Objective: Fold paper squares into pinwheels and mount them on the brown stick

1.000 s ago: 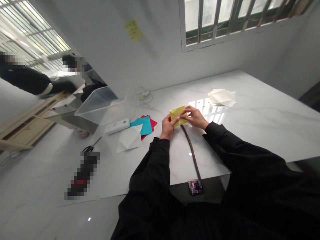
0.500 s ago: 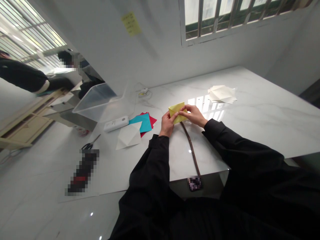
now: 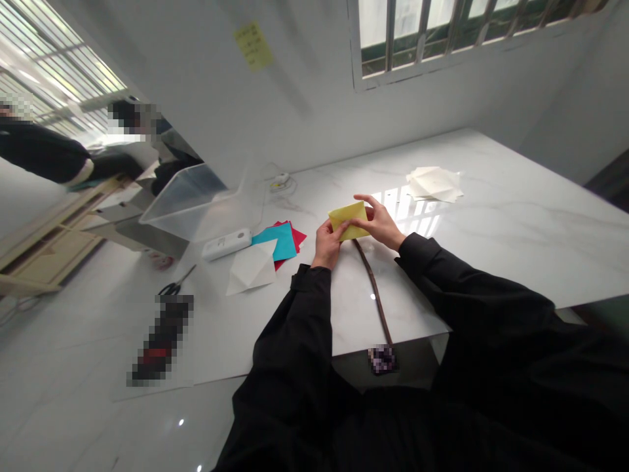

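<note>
A folded yellow paper [image 3: 348, 218] is held just above the white marble table [image 3: 491, 223]. My left hand [image 3: 325, 244] pinches its near left corner. My right hand [image 3: 377, 221] grips its right side, thumb below and fingers over the top edge. A dark strap [image 3: 374, 292] runs from under the paper toward me, down to the table's near edge. Both sleeves are black.
Left of my hands lie teal [image 3: 276, 240], red [image 3: 296, 236] and white [image 3: 251, 273] paper sheets, a white device [image 3: 227, 244], a clear plastic bin [image 3: 196, 200] and scissors [image 3: 174, 285]. More white paper [image 3: 434, 183] lies at the back right. Other people stand far left.
My right hand has shifted its fingers along the yellow paper's top edge, and the paper now lies flatter. The view has dropped slightly.
</note>
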A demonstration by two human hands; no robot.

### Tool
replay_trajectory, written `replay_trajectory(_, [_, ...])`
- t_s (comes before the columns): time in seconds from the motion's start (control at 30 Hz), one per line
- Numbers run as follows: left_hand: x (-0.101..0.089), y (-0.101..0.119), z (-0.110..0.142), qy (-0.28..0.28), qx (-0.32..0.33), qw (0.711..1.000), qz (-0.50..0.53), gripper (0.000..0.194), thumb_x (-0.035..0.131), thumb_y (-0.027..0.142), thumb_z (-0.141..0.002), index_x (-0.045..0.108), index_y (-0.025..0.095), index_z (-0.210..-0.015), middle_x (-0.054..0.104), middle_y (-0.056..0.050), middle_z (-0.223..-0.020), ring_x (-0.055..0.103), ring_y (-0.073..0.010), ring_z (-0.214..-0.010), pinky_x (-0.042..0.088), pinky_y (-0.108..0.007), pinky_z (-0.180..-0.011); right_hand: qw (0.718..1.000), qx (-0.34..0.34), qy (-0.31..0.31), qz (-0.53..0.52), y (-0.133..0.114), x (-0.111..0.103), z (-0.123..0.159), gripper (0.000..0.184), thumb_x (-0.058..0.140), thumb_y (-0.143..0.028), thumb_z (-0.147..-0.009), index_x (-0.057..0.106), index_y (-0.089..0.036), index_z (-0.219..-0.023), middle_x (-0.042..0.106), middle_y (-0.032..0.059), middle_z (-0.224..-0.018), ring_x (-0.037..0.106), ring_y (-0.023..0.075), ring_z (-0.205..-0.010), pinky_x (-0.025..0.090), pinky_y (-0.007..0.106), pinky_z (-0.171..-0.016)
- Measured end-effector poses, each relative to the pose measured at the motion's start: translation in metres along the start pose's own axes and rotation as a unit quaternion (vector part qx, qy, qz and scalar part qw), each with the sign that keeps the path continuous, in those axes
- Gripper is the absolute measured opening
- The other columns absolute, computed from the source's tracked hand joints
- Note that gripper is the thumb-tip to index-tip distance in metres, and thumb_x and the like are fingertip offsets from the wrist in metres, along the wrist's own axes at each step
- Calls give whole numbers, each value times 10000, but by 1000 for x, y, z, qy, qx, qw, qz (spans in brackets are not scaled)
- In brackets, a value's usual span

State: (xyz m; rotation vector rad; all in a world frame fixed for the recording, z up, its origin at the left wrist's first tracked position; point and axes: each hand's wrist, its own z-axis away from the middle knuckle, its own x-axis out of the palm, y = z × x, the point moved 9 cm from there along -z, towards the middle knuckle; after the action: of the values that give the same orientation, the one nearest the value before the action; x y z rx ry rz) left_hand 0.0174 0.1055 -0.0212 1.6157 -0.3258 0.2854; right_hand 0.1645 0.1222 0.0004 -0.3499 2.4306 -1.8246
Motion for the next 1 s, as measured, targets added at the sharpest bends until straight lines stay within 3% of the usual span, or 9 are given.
replay_trajectory(0.23, [-2, 0, 0, 14, -1, 1000, -9, 620, 1025, 463, -568, 778, 159, -1050, 816, -79, -1032, 746, -260, -1002, 578, -359, -903, 1000, -20, 5, 20, -6, 0, -1, 549, 858, -414, -765, 630, -213, -1222, 767, 81, -1065, 741, 261, -974, 632, 464, -931])
replay_trajectory(0.6, [-3, -2, -1, 23, -1, 1000, -15, 623, 1036, 472, -537, 784, 153, -1009, 816, -93, -1008, 750, -292, -1045, 588, -382, -914, 999, -11, 18, 49, -3, -2, -2, 438, 833, -377, -754, 656, -215, -1121, 772, 72, -1044, 736, 251, -976, 626, 413, -884])
replay_trajectory(1.0, [-5, -2, -1, 31, 4, 999, -17, 610, 1038, 481, -524, 780, 146, -964, 811, -90, -970, 753, -263, -965, 584, -357, -864, 997, -23, 17, 74, -2, -3, -2, 296, 814, -393, -777, 668, -218, -966, 771, 74, -990, 724, 248, -917, 630, 427, -857])
